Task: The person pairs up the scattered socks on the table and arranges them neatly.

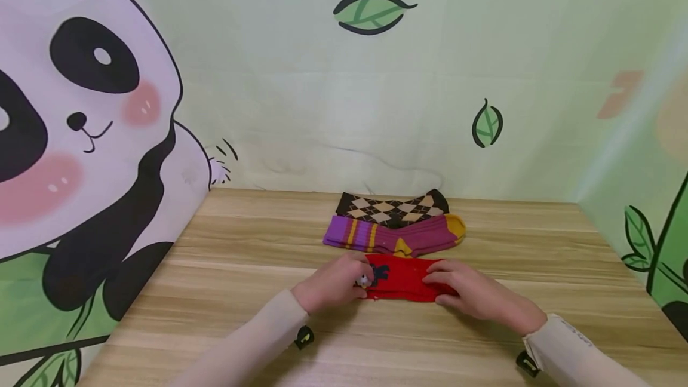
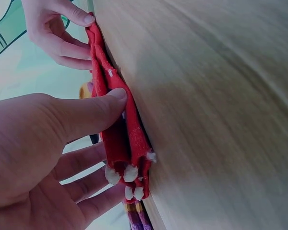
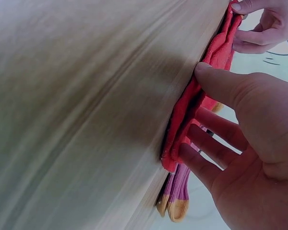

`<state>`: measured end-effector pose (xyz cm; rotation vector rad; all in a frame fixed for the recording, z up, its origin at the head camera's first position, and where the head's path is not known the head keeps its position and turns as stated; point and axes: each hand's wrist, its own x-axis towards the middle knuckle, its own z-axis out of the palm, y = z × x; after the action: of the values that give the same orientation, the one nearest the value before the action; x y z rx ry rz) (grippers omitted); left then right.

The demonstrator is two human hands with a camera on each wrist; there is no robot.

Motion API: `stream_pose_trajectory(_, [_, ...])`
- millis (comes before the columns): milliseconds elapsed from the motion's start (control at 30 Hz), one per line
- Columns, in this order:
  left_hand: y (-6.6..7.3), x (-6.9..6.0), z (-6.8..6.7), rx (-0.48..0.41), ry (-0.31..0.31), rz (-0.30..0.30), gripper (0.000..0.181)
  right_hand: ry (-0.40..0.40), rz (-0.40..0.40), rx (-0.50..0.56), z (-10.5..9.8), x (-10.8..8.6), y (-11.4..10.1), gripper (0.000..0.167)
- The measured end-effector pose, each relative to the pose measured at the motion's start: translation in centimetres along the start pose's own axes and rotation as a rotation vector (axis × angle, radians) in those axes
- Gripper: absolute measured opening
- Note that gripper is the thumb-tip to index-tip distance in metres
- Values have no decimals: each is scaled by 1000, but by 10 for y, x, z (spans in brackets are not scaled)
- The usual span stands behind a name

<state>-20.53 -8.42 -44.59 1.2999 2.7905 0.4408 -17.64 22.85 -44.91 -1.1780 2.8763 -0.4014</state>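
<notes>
A folded red sock with a dark figure on it lies flat on the wooden table. My left hand holds its left end; in the left wrist view the thumb lies on the near edge, the fingers on the far side. White tufts show at that end. On the right end is my right hand, its thumb at the near edge and its fingers on top. Just behind lies a purple sock with yellow stripes, heel and toe. Beyond that is a black-and-beige argyle sock.
The wooden table runs back to a pale green cloth backdrop with printed leaves. A large printed panda covers the left side. Small dark tags hang by both sleeves.
</notes>
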Motion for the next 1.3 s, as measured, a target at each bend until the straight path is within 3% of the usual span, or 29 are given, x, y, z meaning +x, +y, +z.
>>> stream_pose_trajectory(367, [-2, 0, -2, -21, -8, 30, 18, -1, -1, -7, 0, 0, -1, 33])
stream_pose_trajectory(500, [-5, -1, -6, 8, 7, 59, 24, -14, 5, -12, 0, 0, -1, 33])
stream_pose_trajectory(633, [-12, -5, -15, 92, 89, 60, 31, -27, 11, -22, 0, 1, -1, 34])
stream_pose_trajectory(800, [-32, -12, -27, 191, 230, 36, 41, -21, -2, -32, -1, 2, -1, 34])
stream_pose_trajectory(1033, [-71, -23, -39, 283, 391, -58, 55, -19, 13, -15, -3, 2, -2, 34])
stream_pose_trajectory(1300, [-110, -35, -44, 257, 424, -242, 64, 18, 27, -8, -3, 2, 1, 37])
